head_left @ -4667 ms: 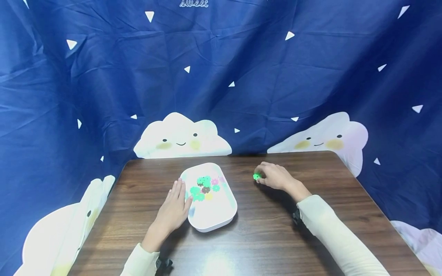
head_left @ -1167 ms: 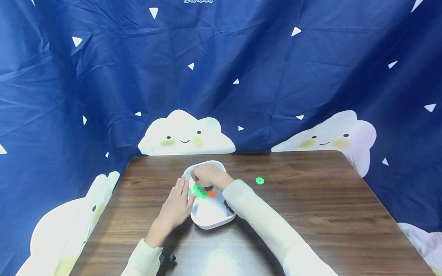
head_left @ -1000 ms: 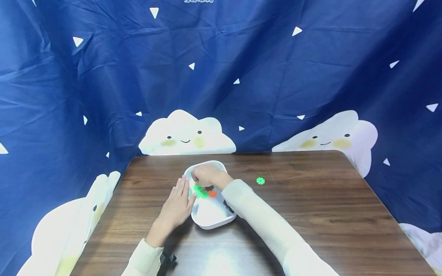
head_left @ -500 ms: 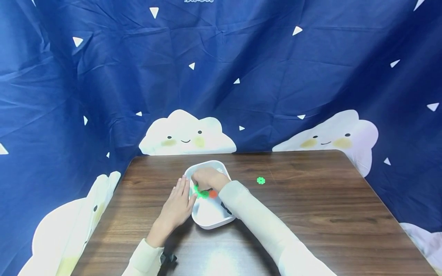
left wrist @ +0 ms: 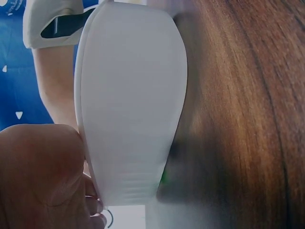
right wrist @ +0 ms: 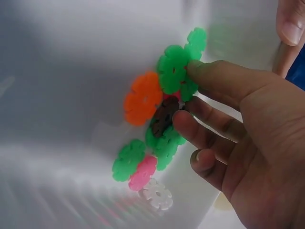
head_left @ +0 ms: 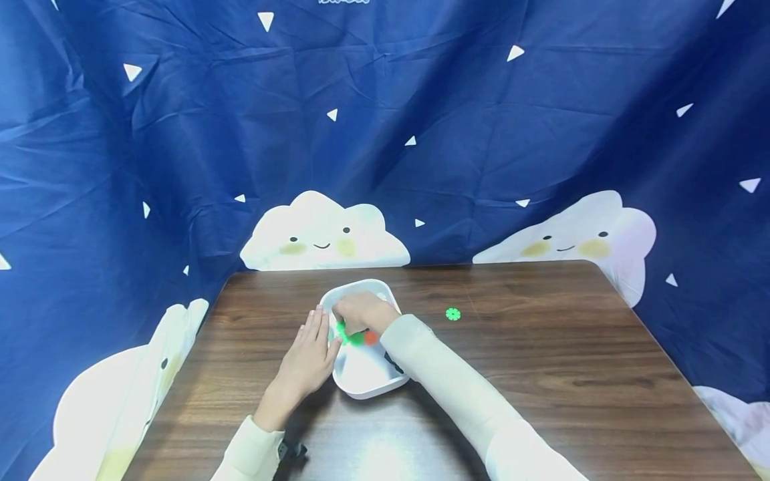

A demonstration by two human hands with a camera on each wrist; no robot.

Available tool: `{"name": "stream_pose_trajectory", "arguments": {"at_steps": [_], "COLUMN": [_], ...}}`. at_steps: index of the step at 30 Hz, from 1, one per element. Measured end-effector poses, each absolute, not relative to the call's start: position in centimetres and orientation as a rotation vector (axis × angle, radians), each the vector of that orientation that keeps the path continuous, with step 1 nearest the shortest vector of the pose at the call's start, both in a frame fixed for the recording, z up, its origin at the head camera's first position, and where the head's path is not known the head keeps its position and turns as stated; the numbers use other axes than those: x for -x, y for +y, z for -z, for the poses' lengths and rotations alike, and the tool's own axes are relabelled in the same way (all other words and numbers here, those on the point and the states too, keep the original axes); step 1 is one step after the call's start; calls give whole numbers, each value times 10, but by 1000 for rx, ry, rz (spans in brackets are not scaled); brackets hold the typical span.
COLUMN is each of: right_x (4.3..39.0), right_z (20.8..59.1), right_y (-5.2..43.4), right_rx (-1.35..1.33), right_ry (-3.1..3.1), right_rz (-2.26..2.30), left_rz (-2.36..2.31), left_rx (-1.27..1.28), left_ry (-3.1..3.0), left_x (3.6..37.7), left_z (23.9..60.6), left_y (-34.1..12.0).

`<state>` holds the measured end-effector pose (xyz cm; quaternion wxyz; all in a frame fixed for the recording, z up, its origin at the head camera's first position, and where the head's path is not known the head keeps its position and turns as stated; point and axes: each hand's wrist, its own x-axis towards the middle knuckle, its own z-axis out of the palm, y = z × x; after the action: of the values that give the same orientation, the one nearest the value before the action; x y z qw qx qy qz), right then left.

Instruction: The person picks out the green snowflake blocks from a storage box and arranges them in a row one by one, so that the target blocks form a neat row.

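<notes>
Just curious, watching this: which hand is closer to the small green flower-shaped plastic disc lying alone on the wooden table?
Right hand, inside the white tray, lies nearer the disc; left hand rests at the tray's far side.

Green, orange, pink discs [right wrist: 164, 124] in a white tray [head_left: 367, 381].

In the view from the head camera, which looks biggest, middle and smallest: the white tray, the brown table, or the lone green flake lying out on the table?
1. Table
2. White tray
3. Lone green flake

The gaps are plain, so nearness to the camera does not blur this order.
</notes>
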<state>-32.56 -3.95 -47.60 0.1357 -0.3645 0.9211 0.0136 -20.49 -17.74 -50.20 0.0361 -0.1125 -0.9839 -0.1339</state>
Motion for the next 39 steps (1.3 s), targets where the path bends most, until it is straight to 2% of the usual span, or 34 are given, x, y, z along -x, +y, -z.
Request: {"name": "stream_pose_trajectory", "arguments": {"at_steps": [25, 39], "right_x": [322, 329], "right_z": [464, 449], "right_y": [-38, -16], "right_rx": [1053, 1067], "right_ry": [2657, 2725], "right_rz": [28, 136], "left_rz": [416, 427], "left_rx": [322, 343], "left_ry": [-3035, -2993], "left_x": [202, 204], "left_z": [502, 505], "left_y": [-178, -177]}}
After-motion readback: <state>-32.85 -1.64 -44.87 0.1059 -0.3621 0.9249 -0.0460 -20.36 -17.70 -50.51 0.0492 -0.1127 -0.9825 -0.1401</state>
